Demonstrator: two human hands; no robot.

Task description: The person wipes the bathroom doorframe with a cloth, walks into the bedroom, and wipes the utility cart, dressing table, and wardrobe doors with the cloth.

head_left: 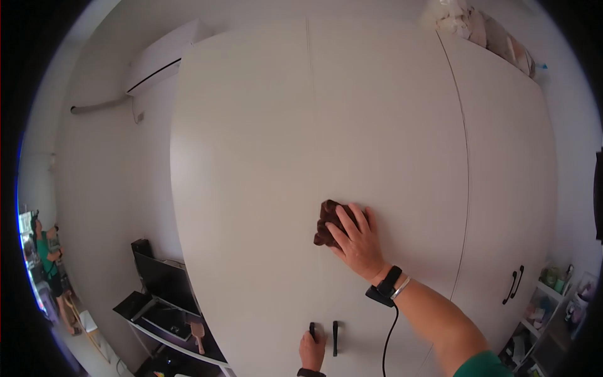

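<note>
A dark brown cloth (pixel 327 221) is pressed flat against the white wardrobe door (pixel 383 138). My right hand (pixel 358 242) lies over it, fingers spread and holding it to the surface. On that wrist sit a black strap with a cable and a silver bracelet. Lower down, my left hand (pixel 312 349) is closed around a black door handle (pixel 312 328). A second black handle (pixel 335 339) stands just to its right, untouched.
At lower left, a desk (pixel 182 342) holds a monitor (pixel 166 283) and a pink hairbrush (pixel 198 333). An air conditioner (pixel 162 60) hangs upper left. Bags (pixel 487 34) lie atop the wardrobe. A shelf (pixel 545 301) stands right. A person (pixel 50 264) appears far left.
</note>
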